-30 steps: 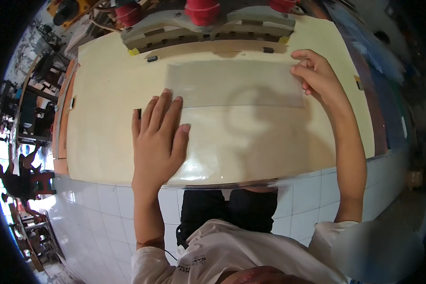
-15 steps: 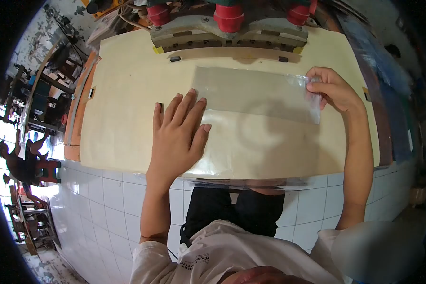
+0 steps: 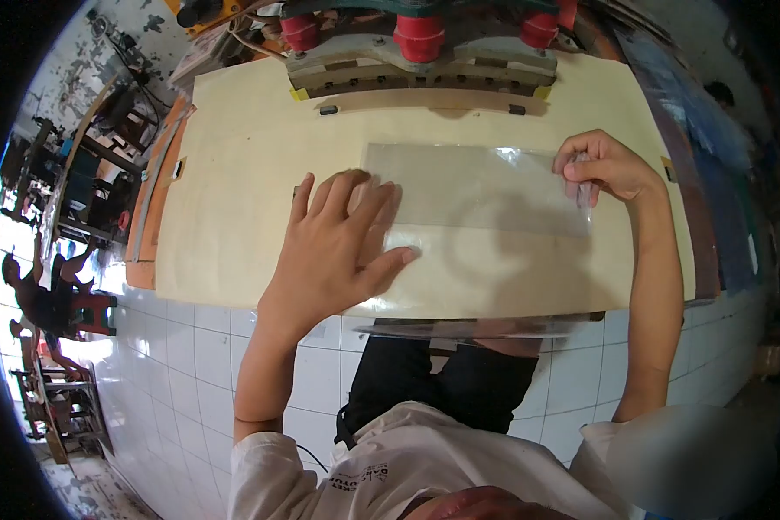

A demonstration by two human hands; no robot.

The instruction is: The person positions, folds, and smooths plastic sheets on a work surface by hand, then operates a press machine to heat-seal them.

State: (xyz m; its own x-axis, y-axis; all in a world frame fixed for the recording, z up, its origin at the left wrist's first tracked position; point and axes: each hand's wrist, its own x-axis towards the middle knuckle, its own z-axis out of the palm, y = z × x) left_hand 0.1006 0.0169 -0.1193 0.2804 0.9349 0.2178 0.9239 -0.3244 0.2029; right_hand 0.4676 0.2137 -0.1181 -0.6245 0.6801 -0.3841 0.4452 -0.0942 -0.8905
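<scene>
A clear plastic sheet (image 3: 468, 186), long and rectangular, lies over the cream board (image 3: 234, 217). My right hand (image 3: 611, 169) pinches its right end between thumb and fingers, where the plastic bunches up. At the other end, my left hand (image 3: 334, 234) rests with its fingers apart. Its fingertips touch the left edge of the sheet, and the thumb stretches away to the right. Beneath, a larger glossy clear film (image 3: 459, 286) covers the front middle of the board and hangs past its near edge.
Beyond the sheet stands a press with a metal bar (image 3: 425, 78) and red cylinders (image 3: 419, 36). Small dark blocks (image 3: 328, 110) sit before it. Blue plastic (image 3: 711, 173) lies along the right side. Another person (image 3: 48, 282) is seated far left, above white floor tiles (image 3: 173, 364).
The plastic sheet has shifted slightly toward me and to the right. My left hand has moved right, its fingers bending at the sheet's edge. My right hand keeps its pinch.
</scene>
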